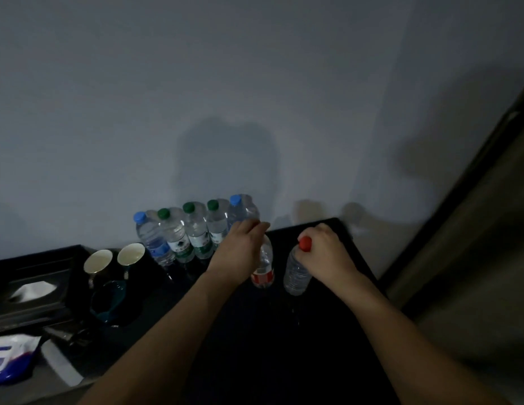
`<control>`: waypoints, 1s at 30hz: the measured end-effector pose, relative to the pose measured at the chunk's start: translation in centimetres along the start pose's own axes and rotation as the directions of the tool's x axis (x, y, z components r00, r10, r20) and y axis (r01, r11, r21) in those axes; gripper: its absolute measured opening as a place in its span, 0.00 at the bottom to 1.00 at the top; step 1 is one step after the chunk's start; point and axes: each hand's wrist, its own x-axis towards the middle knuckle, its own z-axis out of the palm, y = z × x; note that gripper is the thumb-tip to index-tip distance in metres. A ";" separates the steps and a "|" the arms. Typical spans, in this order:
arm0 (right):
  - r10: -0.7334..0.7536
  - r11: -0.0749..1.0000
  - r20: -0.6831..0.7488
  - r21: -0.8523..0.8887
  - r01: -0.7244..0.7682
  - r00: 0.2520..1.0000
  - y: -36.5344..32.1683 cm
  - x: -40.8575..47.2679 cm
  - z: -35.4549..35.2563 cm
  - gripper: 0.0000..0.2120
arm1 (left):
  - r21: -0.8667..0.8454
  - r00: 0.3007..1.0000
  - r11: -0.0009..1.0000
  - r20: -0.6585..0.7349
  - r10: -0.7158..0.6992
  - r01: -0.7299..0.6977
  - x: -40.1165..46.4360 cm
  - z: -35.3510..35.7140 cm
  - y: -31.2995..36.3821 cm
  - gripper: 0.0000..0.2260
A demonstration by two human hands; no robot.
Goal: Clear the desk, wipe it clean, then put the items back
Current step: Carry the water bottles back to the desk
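Clear plastic bottles, one gripped by each hand near the desk's [328, 229] far edge: left hand [243, 244] on the red-labelled bottle [263, 267], right hand [325, 247] on the red-capped bottle [297, 273]. Probably restocking; next, stand them beside the bottle row [193, 232].

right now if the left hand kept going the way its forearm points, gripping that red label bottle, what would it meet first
Probably the blue-capped bottle at the right end of the row by the wall. The left hand, gripping the red-label bottle, already overlaps its base in this view, though depth is unclear.

bottle row [193, 232] blocking the back wall, mugs [114, 263] left, open dark desk [255, 346] in front
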 end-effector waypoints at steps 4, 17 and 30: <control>-0.016 1.000 0.046 -0.006 0.017 0.999 1.1 6.7 1.8 0.07 | 0.006 0.996 1.000 0.084 0.016 -0.017 5.2 3.4 -3.4 0.24; -0.113 0.993 0.083 0.033 0.110 0.990 2.3 23.7 10.8 0.03 | 0.161 1.000 0.987 0.014 -0.001 -0.001 14.1 11.0 -10.9 0.22; -0.181 0.983 0.100 0.041 0.178 0.978 0.7 15.3 5.1 0.24 | 0.148 0.975 0.965 -0.095 -0.203 0.216 5.5 3.9 -6.1 0.23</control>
